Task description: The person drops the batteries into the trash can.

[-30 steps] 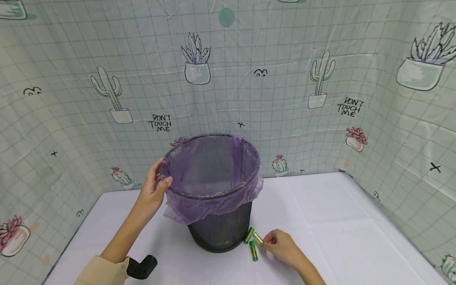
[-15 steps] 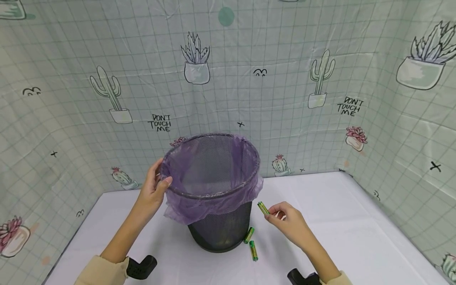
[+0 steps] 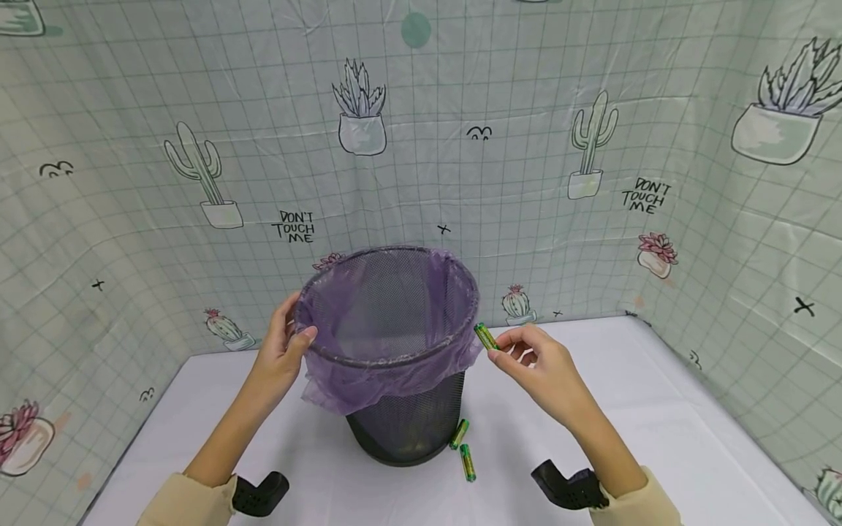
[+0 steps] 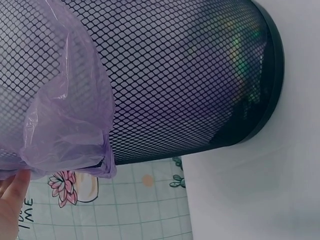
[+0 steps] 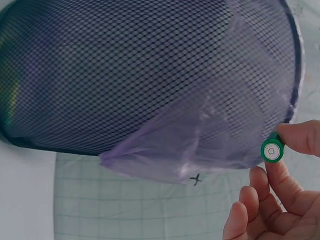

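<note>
A black mesh trash bin point(image 3: 414, 424) stands on the white table, lined with a purple plastic bag point(image 3: 388, 383) folded over its rim. My left hand point(image 3: 279, 358) grips the rim at its left side, thumb over the bag. Between thumb and fingers my right hand point(image 3: 536, 369) pinches a green battery point(image 3: 486, 337), just outside the rim on the right. In the right wrist view the end of that battery point(image 5: 271, 150) faces the camera. Two more batteries lie by the bin's base, one close against it point(image 3: 460, 434) and another battery point(image 3: 468, 462) nearer the front.
The white tabletop point(image 3: 592, 394) reaches back to a grid-patterned cloth wall point(image 3: 421, 183) on three sides. Through the mesh in the left wrist view, blurred greenish things point(image 4: 240, 65) show low inside the bin. A black wrist device point(image 3: 569, 486) sits on each forearm.
My right hand has picked up one battery from beside the bin's base and raised it to rim height. The left hand keeps its grip, and the bin stays put.
</note>
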The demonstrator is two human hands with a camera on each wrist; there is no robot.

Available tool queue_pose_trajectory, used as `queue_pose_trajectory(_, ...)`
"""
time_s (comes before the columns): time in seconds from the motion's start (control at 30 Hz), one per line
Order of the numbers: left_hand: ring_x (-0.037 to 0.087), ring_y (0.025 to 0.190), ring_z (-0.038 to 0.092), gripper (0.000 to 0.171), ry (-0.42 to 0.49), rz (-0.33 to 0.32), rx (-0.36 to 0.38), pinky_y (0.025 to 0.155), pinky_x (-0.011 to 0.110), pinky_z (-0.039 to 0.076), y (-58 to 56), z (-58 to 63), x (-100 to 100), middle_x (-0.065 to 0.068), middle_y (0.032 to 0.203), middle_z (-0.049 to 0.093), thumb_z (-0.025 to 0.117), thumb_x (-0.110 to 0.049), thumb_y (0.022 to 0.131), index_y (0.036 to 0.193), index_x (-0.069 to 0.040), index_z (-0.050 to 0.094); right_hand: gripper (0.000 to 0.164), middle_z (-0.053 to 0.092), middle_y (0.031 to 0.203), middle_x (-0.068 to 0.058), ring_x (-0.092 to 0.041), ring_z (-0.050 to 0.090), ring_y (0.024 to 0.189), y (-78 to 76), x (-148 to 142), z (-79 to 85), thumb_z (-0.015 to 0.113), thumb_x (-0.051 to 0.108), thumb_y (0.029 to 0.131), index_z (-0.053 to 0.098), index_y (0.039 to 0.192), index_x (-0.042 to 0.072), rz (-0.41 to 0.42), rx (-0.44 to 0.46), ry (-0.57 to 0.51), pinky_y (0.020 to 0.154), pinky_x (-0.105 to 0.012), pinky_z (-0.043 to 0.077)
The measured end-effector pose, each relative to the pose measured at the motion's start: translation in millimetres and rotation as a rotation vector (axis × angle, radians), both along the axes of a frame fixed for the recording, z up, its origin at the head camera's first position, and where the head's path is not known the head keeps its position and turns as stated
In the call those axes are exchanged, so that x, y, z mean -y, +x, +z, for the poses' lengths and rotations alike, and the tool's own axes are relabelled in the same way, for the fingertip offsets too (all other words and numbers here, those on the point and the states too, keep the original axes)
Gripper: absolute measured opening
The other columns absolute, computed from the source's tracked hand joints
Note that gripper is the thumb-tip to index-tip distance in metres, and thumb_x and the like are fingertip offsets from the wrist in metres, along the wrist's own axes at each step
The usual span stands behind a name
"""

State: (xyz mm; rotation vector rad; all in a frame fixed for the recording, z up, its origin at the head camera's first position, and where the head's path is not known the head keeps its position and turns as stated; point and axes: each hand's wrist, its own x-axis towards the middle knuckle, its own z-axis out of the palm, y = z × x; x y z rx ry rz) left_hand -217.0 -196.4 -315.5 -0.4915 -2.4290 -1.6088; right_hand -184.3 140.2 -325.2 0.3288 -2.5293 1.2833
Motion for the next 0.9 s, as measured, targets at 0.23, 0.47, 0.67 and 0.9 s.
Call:
queue_pose_trajectory(0.23,0.038,0.131,0.028,0.061,0.012,0.001,-0.008,0.084,0.000,0.030,-0.2,0.3,-1.2,0.024,0.145,0.020,0.040,-0.013,0.096,0.147,0.000,0.009,0.018,0.058,0.091,-0.002,-0.014,0.051,0.080,0.8,1.2,14.9,0.064,0.022,0.087,0.062,0.098,0.008,0.013,-0.024,0.012,0.070,-0.022,0.044)
queue_pose_trajectory(0.47,0.037,0.132,0.027,0.062,0.009,0.001,-0.001,0.085,0.001,0.030,0.2,-0.2,-0.8,0.023,0.146,0.020,0.040,-0.014,0.096,0.147,-0.001,0.008,0.015,0.058,0.091,-0.001,-0.015,0.050,0.083,-3.8,10.3,28.6,0.065,0.019,0.086,0.064,0.096,0.008,0.054,-0.084,0.018,0.072,-0.023,0.044)
queue_pose_trajectory(0.67,0.038,0.133,0.027,0.061,0.014,-0.002,-0.004,0.085,0.000,0.030,0.7,0.1,-1.1,0.023,0.146,0.020,0.040,-0.014,0.096,0.147,-0.001,0.009,0.012,0.056,0.089,-0.001,-0.018,0.048,0.082,-8.4,24.7,40.3,0.065,0.017,0.086,0.064,0.095,0.010,0.092,-0.106,0.053,0.072,-0.026,0.042)
queue_pose_trajectory(0.9,0.038,0.131,0.029,0.061,0.018,0.003,-0.007,0.083,0.000,0.031,0.4,0.3,-2.0,0.024,0.145,0.021,0.040,-0.013,0.096,0.147,0.000,0.009,0.008,0.055,0.087,-0.001,-0.016,0.047,0.081,-11.1,40.0,46.7,0.067,0.015,0.084,0.066,0.091,0.011,0.153,-0.168,0.093,0.072,-0.027,0.040)
